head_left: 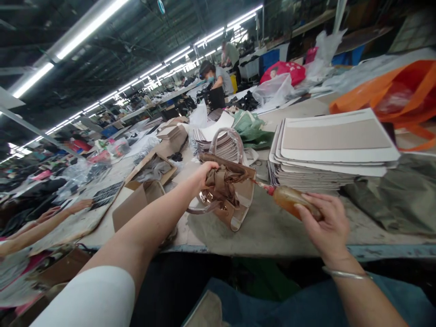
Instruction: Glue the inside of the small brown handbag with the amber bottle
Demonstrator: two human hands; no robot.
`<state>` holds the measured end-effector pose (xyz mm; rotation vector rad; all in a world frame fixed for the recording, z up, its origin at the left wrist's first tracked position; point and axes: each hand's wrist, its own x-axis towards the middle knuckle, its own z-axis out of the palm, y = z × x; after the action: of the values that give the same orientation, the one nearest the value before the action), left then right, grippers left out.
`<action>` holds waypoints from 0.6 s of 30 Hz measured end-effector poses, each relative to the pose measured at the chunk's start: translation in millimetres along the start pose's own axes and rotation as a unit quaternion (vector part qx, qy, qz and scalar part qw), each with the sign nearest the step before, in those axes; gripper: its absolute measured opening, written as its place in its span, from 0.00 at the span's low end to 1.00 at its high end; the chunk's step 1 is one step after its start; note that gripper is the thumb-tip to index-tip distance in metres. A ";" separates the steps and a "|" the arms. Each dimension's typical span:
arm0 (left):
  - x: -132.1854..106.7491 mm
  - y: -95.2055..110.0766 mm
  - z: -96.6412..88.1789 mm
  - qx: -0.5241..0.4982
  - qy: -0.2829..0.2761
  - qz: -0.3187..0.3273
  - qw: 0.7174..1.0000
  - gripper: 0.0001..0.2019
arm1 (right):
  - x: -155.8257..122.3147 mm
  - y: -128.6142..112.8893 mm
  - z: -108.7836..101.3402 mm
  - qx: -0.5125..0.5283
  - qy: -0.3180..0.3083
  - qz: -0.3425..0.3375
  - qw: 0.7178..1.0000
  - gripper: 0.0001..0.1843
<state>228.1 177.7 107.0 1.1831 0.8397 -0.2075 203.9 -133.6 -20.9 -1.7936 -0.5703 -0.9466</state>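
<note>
A beige handbag (245, 206) lies tilted on the table in front of me, its brown lining (225, 181) bunched out of the opening. My left hand (208, 175) is closed on the lining at the bag's upper left. In my right hand (327, 222) is a squeeze bottle (291, 202) of amber liquid, held sideways with its red-capped nozzle pointing left. The nozzle tip is close to the lining and the bag's edge; whether it touches I cannot tell. One bag handle (227, 136), wrapped in clear plastic, rises behind the opening.
Right of the bag stands a stack of pale panels (330, 141). Farther right is an orange bag (391, 95). An open cardboard box (153, 168) and another beige bag piece (134, 204) sit to the left. A co-worker's hand (81, 205) reaches over the table at far left.
</note>
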 end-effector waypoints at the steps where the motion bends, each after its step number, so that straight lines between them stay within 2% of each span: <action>1: 0.6 -0.2 -0.4 0.010 -0.003 -0.001 1.000 0.07 | -0.3 1.5 1.5 -0.001 -0.002 0.000 1.000 0.14; 9: 2.9 -1.2 3.5 0.013 -0.019 0.005 1.000 0.08 | -20.5 11.2 9.8 -0.013 -0.109 0.028 0.994 0.09; 16: -1.9 -1.3 3.4 -0.006 -0.028 0.008 1.000 0.09 | -19.7 12.5 9.6 -0.015 -0.078 0.040 0.996 0.10; 18: -1.3 -2.3 2.6 -0.004 -0.032 0.010 0.999 0.10 | -20.9 13.6 10.4 -0.014 -0.089 0.039 0.995 0.10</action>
<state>227.1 174.1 106.5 1.1711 0.7721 -0.2254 205.2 -128.7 -47.4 -1.9230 -0.5960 -0.7508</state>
